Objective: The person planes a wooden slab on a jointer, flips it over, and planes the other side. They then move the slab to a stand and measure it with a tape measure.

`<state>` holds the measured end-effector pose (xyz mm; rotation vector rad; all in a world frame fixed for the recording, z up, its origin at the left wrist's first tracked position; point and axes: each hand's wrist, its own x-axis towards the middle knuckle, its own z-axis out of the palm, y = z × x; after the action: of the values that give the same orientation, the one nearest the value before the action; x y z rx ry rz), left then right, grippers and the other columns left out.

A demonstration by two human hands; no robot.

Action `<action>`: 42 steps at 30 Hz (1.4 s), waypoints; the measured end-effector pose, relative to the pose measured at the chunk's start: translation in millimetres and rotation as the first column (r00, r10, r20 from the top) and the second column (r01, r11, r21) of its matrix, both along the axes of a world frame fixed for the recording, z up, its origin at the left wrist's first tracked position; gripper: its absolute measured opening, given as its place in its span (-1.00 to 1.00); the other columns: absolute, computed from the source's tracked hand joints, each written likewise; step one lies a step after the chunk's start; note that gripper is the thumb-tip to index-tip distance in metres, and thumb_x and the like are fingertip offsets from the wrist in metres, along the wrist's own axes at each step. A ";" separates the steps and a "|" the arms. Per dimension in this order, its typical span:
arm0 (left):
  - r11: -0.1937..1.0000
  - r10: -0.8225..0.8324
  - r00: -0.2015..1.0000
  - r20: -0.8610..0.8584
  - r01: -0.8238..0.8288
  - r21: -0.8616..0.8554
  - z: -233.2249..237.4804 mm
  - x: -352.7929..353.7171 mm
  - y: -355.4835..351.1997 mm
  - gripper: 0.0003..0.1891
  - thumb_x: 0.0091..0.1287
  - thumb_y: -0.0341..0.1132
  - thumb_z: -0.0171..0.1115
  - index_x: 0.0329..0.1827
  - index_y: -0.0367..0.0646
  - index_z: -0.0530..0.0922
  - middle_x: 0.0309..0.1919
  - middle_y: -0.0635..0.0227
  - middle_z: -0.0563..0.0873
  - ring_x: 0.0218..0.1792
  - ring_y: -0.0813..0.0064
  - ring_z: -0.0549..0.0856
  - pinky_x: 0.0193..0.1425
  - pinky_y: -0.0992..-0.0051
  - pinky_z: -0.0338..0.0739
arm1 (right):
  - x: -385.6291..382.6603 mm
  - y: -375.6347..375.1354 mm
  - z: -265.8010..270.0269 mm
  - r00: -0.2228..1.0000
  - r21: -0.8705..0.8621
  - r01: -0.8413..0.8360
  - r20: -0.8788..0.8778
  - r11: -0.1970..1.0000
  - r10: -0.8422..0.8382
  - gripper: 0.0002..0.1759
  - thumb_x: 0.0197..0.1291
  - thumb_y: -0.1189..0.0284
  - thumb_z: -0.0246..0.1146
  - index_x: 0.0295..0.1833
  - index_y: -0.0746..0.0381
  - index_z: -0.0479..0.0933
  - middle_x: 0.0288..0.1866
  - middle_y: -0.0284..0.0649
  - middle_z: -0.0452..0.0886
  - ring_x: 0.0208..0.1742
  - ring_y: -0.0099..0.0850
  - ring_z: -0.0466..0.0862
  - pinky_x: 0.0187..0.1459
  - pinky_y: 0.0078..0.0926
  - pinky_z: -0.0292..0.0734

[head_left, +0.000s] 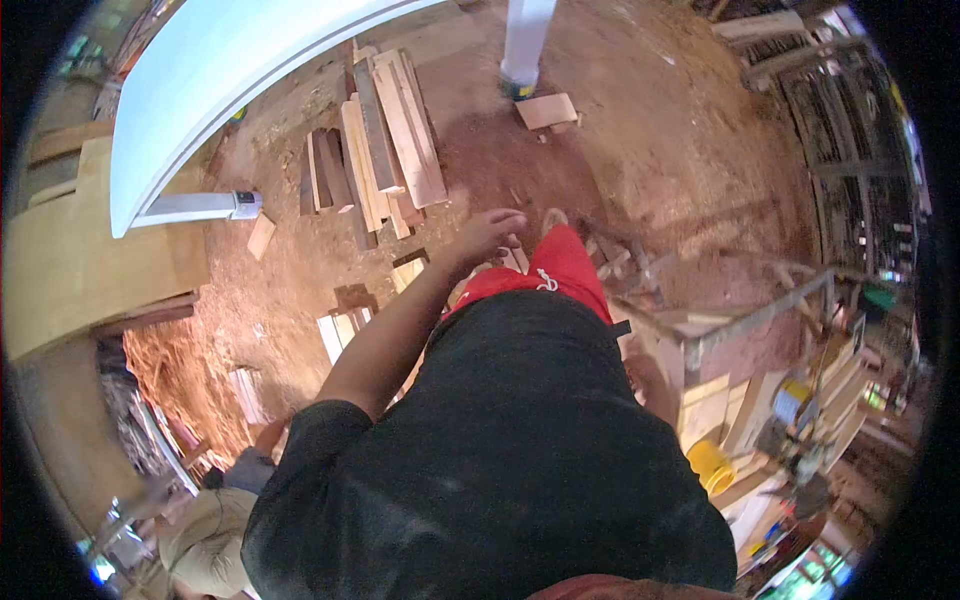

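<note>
My left hand hangs in front of my red shorts, its fingers loosely curled and apart, with nothing visible in it. Beyond it on the dirt floor lies a stack of wooden boards, with shorter dark and light pieces at its left side. My right arm hangs beside my black shirt; only part of it shows near the metal-framed stand, and the right hand itself is hidden.
A white table on pale legs stands at the upper left. Plywood sheets lie at the left. Another person is at the lower left. At the right are a metal frame and a yellow container.
</note>
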<state>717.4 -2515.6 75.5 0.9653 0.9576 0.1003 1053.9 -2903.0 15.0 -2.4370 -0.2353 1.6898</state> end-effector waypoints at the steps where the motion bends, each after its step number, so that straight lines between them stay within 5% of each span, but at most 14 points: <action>1: 0.991 -0.063 0.995 -0.072 0.071 0.112 -2.4 16.4 17.6 -0.37 0.54 0.09 0.32 0.41 -0.28 0.61 0.27 0.07 0.78 0.27 0.11 0.75 0.35 0.09 0.64 | 11.4 10.7 -8.5 1.000 0.015 -0.006 -0.011 1.000 0.007 -0.70 0.28 0.22 0.38 -0.11 0.24 0.71 -0.29 -0.19 0.74 -0.25 -0.26 0.73 -0.17 -0.21 0.68; 4: 0.828 -0.224 0.941 -0.253 0.321 0.459 -24.7 48.8 57.2 -0.38 0.52 0.08 0.32 0.42 -0.23 0.62 0.23 0.06 0.80 0.19 0.13 0.80 0.32 0.16 0.65 | 56.5 51.3 -36.3 0.998 0.053 -0.036 -0.043 0.998 0.038 -0.73 0.30 0.21 0.34 -0.14 0.21 0.69 -0.32 -0.22 0.70 -0.29 -0.29 0.69 -0.22 -0.21 0.67; 7: 0.841 -0.169 0.925 -0.340 0.315 0.439 -93.4 53.3 95.7 -0.43 0.50 0.07 0.31 0.38 -0.17 0.66 0.22 0.04 0.81 0.22 0.11 0.79 0.33 0.19 0.64 | 116.5 99.1 -50.3 0.997 0.064 -0.047 -0.061 0.997 0.051 -0.75 0.33 0.21 0.30 -0.18 0.18 0.67 -0.35 -0.26 0.66 -0.34 -0.33 0.65 -0.26 -0.22 0.65; 9: 0.876 -0.160 0.736 -0.658 0.413 0.248 -164.6 35.5 112.5 -0.43 0.49 0.08 0.29 0.35 -0.17 0.67 0.27 0.00 0.77 0.24 0.01 0.77 0.34 0.14 0.63 | 166.8 136.9 -50.3 0.999 0.080 -0.017 -0.048 0.997 0.021 -0.75 0.35 0.21 0.27 -0.20 0.16 0.66 -0.37 -0.28 0.63 -0.36 -0.35 0.63 -0.29 -0.23 0.64; 11: 0.666 -0.204 0.594 -0.778 0.667 0.334 -288.3 -7.7 110.0 -0.49 0.49 0.06 0.27 0.24 -0.17 0.74 0.21 -0.01 0.80 0.22 -0.03 0.78 0.32 0.10 0.64 | 226.4 174.6 -41.5 0.999 0.101 0.036 -0.013 0.994 -0.035 -0.75 0.36 0.20 0.25 -0.22 0.15 0.64 -0.39 -0.30 0.60 -0.39 -0.38 0.60 -0.32 -0.23 0.63; 14: 0.767 -0.108 0.429 -0.897 0.610 0.200 -200.9 41.3 126.7 -0.43 0.41 0.20 0.30 0.17 -0.10 0.81 0.10 0.00 0.85 0.15 0.06 0.82 0.28 0.20 0.66 | 329.9 238.0 -23.9 0.994 0.147 0.065 0.073 0.987 -0.076 -0.75 0.39 0.20 0.21 -0.26 0.12 0.62 -0.42 -0.33 0.57 -0.43 -0.42 0.56 -0.37 -0.24 0.61; 17: 0.939 0.033 0.806 -0.591 0.177 0.295 -144.1 104.8 163.0 -0.44 0.41 0.17 0.33 0.18 -0.11 0.81 0.07 0.02 0.86 0.13 0.06 0.83 0.27 0.18 0.67 | 439.3 304.9 -16.6 0.973 0.185 -0.036 0.232 0.982 -0.008 -0.74 0.42 0.19 0.24 -0.12 0.16 0.61 -0.38 -0.35 0.57 -0.41 -0.44 0.55 -0.40 -0.32 0.59; 21: 0.953 0.107 0.816 -0.568 0.079 0.293 -138.5 183.0 199.8 -0.48 0.38 0.10 0.37 0.16 -0.14 0.80 0.06 0.01 0.86 0.11 0.04 0.83 0.25 0.18 0.68 | 466.9 417.9 38.6 0.895 0.178 -0.103 0.445 0.979 0.013 -0.76 0.36 0.25 0.34 -0.07 0.20 0.60 -0.38 -0.37 0.57 -0.40 -0.47 0.56 -0.43 -0.41 0.57; 22: 0.950 0.079 0.811 -0.579 0.115 0.291 -147.5 197.9 209.7 -0.49 0.38 0.08 0.36 0.16 -0.14 0.80 0.07 0.01 0.86 0.12 0.03 0.83 0.25 0.18 0.67 | 477.0 430.2 31.4 0.905 0.239 -0.044 0.420 0.970 -0.062 -0.76 0.32 0.26 0.37 -0.07 0.20 0.63 -0.39 -0.36 0.58 -0.41 -0.47 0.56 -0.42 -0.38 0.58; 27: 0.918 -0.111 0.762 -0.638 0.324 0.227 -204.5 248.0 275.6 -0.50 0.41 0.06 0.28 0.17 -0.15 0.79 0.08 0.00 0.85 0.17 -0.03 0.81 0.29 0.15 0.66 | 480.7 468.3 18.0 0.862 0.084 -0.313 0.443 0.946 0.246 -0.55 0.25 0.30 0.49 0.18 0.27 0.63 -0.18 -0.15 0.74 -0.37 -0.34 0.72 -0.38 -0.28 0.66; 30: 0.765 -0.246 0.694 -0.677 0.568 0.304 -211.7 273.8 328.8 -0.49 0.43 0.07 0.22 0.14 -0.17 0.80 0.12 0.00 0.83 0.18 -0.08 0.79 0.30 0.11 0.66 | 472.3 448.6 -0.4 0.919 0.044 -0.317 0.262 0.947 0.296 -0.57 0.28 0.29 0.47 0.17 0.27 0.64 -0.20 -0.14 0.74 -0.35 -0.31 0.72 -0.34 -0.27 0.66; 33: 0.773 -0.380 0.543 -0.749 0.631 0.065 -232.2 301.0 378.3 -0.46 0.43 0.11 0.18 0.14 -0.16 0.79 0.17 -0.03 0.81 0.23 -0.08 0.76 0.33 0.10 0.64 | 482.3 436.3 -11.4 0.958 -0.027 -0.259 0.116 0.965 0.261 -0.59 0.30 0.27 0.44 0.16 0.26 0.65 -0.21 -0.14 0.75 -0.34 -0.29 0.73 -0.30 -0.25 0.67; 40: 0.792 -0.276 0.629 -0.727 0.577 0.199 -200.9 406.7 428.1 -0.50 0.35 0.19 0.33 -0.05 -0.10 0.83 0.05 0.02 0.85 0.10 -0.07 0.81 0.21 0.05 0.67 | 579.2 467.3 -59.2 0.956 -0.060 -0.292 -0.018 0.954 0.292 -0.63 0.36 0.24 0.38 0.14 0.25 0.67 -0.25 -0.13 0.76 -0.31 -0.23 0.74 -0.21 -0.20 0.69; 42: 0.796 -0.292 0.663 -0.689 0.569 0.209 -202.6 451.1 440.2 -0.52 0.38 0.13 0.30 0.09 -0.04 0.79 0.11 0.02 0.82 0.16 -0.02 0.77 0.27 0.07 0.64 | 635.7 482.1 -78.4 0.931 -0.043 -0.365 -0.006 0.930 0.365 -0.63 0.38 0.23 0.36 0.14 0.25 0.68 -0.26 -0.13 0.76 -0.30 -0.21 0.74 -0.18 -0.19 0.69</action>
<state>1168.5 -2075.4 -127.1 1.6743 1.3096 -0.4988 1689.6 -2420.9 -63.4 -2.5474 -0.7001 1.8473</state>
